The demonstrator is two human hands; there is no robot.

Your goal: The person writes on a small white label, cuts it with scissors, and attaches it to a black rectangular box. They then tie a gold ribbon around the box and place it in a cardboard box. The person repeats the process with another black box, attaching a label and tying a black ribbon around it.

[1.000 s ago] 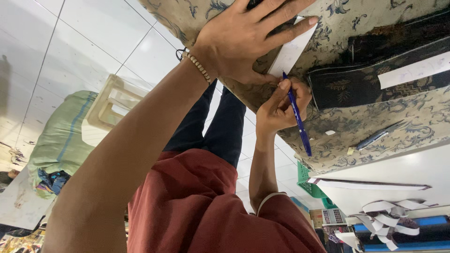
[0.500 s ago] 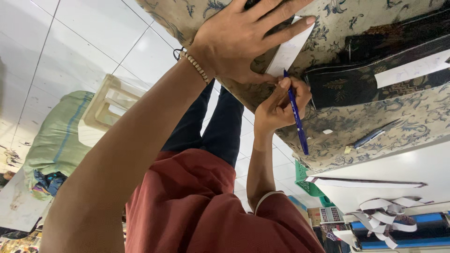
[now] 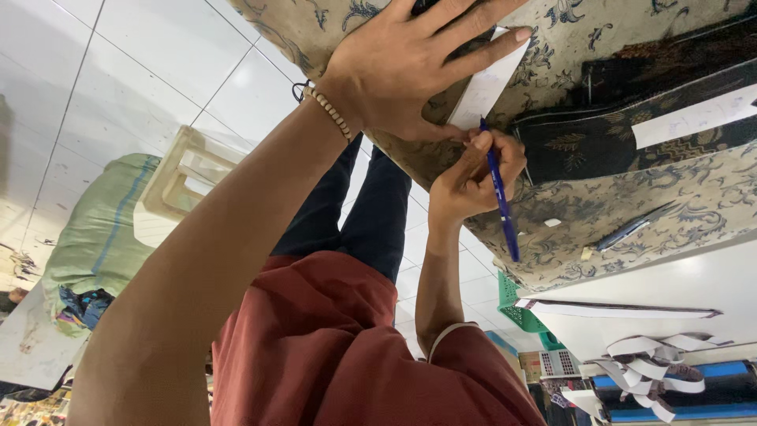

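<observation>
Looking down through the head camera (the view is turned upside down), I am seeing my left hand (image 3: 410, 71) lying flat with the fingers spread wide apart, pressing on a white paper slip (image 3: 487, 83) that sits on the patterned beige cloth (image 3: 686, 213) covering the desk. A beaded bracelet (image 3: 330, 113) is sitting at that wrist. My right hand (image 3: 473, 177) is curled shut around a blue pen (image 3: 499, 197), the fingers clamped on its barrel, and the pen's upper end is meeting the lower edge of the slip just beside the left thumb. The two hands are almost touching there.

Further along the cloth, a folded dark patterned fabric (image 3: 631, 126) is lying with a second white paper strip (image 3: 694, 118) across it. A second pen (image 3: 631, 229) is resting near the cloth's edge, well apart from my hands, with a small white scrap (image 3: 553, 222) between it and the blue pen.

Below, I am wearing a red shirt (image 3: 315, 347) and dark trousers (image 3: 355, 213). A green sack (image 3: 95, 237) and a pale plastic stool (image 3: 181, 177) are standing on the white tiled floor (image 3: 118, 71), and a green basket (image 3: 520, 312) is sitting under the desk edge.
</observation>
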